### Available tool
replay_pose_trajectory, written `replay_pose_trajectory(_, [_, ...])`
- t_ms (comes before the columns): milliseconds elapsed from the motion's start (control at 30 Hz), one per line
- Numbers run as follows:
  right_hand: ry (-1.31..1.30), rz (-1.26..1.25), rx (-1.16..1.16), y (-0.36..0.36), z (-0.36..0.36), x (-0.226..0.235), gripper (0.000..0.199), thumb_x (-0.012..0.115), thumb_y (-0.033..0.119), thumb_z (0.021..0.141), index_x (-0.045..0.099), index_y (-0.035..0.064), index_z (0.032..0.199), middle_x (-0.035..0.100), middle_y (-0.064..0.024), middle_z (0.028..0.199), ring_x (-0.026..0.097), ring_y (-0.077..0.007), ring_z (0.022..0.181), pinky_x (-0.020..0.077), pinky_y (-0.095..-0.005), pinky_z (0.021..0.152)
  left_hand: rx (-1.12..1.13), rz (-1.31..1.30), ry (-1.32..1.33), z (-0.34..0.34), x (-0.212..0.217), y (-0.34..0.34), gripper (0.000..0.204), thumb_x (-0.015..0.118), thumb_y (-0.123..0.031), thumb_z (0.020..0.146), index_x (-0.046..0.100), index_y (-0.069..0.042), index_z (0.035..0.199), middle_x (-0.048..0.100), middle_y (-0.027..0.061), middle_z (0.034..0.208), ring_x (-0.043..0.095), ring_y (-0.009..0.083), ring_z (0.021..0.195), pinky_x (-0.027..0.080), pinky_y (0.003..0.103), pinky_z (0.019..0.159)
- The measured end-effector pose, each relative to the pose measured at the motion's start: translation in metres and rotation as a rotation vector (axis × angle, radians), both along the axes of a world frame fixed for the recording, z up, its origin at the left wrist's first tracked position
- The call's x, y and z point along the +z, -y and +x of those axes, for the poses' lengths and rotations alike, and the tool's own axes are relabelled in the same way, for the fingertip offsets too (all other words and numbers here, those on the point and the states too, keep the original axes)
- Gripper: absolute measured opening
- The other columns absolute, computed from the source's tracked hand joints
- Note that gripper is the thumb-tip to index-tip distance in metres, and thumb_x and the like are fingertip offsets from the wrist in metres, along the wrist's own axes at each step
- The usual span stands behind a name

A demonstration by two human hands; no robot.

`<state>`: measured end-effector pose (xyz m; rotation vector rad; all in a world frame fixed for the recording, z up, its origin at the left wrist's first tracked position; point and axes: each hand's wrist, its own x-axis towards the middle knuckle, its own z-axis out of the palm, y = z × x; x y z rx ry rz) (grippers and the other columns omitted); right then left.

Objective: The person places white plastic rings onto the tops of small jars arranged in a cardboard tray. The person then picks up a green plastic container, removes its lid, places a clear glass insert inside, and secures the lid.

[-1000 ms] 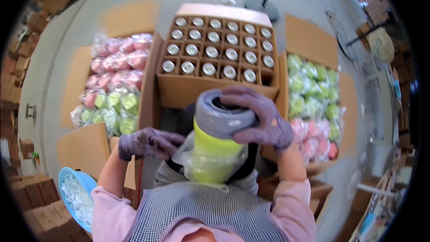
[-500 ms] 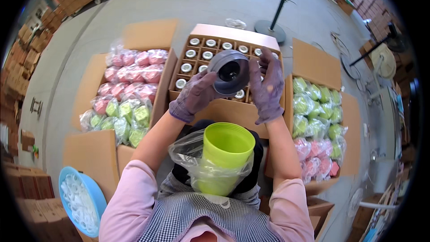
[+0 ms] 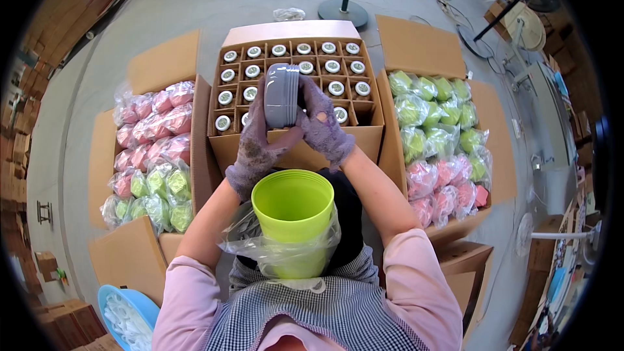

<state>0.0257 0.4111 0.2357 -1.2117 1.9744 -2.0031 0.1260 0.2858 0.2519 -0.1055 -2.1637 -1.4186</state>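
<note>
You hold the grey lid (image 3: 282, 95) up on its edge.
Your left hand (image 3: 258, 146) and right hand (image 3: 323, 127) squeeze it between them.

head camera, looking steeply down, close

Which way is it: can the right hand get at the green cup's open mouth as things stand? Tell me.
Probably not at once: the right hand and left hand both grip the grey lid. Otherwise the green cup sits uncovered just below, nothing over its mouth.
</note>
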Motion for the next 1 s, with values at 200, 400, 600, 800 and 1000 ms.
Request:
replay_pose_trajectory(200, [-0.021,0.105,-0.017,-0.004,0.003,-0.023,0.044,0.061,0.015,0.094,0.051,0.0025,0.134,0.062,-0.0121,0.121,0.061,-0.0191,0.111,0.0524,-0.0339,0.094,-0.050,-0.402,-0.030,-0.009,-0.031,0.020,0.103,0.079,-0.008,0.074,0.017,0.004,0.154,0.049,0.0265,0.140,0.053,0.0389,0.127,0.045,0.043,0.105])
replay_pose_trajectory(400, [0.562,0.531,-0.041,-0.034,-0.089,-0.061,0.033,0.067,0.031,0.091,0.070,0.0057,0.111,0.073,-0.0107,0.094,0.069,-0.0186,0.090,0.0573,-0.0319,0.081,0.064,0.079,0.071,-0.007,-0.053,0.048,0.080,0.063,-0.003,0.089,0.020,-0.003,0.156,0.055,0.0220,0.136,0.060,0.0301,0.119,0.048,0.036,0.101])
replay_pose_trajectory(600, [-0.272,1.498,-0.084,-0.054,-0.150,-0.209,0.061,0.072,0.036,0.082,0.053,0.0154,0.136,0.060,-0.0203,0.129,0.056,-0.0341,0.121,0.0465,-0.0424,0.102,-0.005,0.497,0.286,-0.015,-0.083,0.067,0.038,0.048,-0.008,0.103,0.055,-0.005,0.140,0.060,0.0072,0.131,0.055,0.0154,0.121,0.041,0.029,0.106])
replay_pose_trajectory(800, [-0.288,1.331,-0.138,-0.053,-0.164,-0.185,0.064,0.075,0.033,0.076,0.053,0.0209,0.135,0.061,-0.0196,0.122,0.058,-0.0353,0.117,0.0483,-0.0435,0.100,-0.072,0.500,0.494,-0.035,-0.093,0.076,0.032,0.049,-0.021,0.104,0.062,-0.003,0.127,0.064,0.0072,0.122,0.061,0.0163,0.112,0.047,0.029,0.101])
replay_pose_trajectory(1000, [-0.743,0.873,-0.153,-0.042,-0.102,0.051,0.068,0.076,0.033,0.077,0.053,0.0139,0.139,0.062,-0.0200,0.109,0.060,-0.0372,0.104,0.0498,-0.0448,0.092,-0.371,0.988,0.834,-0.069,-0.076,0.064,0.099,0.043,-0.078,0.088,0.045,0.007,0.138,0.057,0.0208,0.131,0.061,0.0294,0.116,0.049,0.050,0.102])
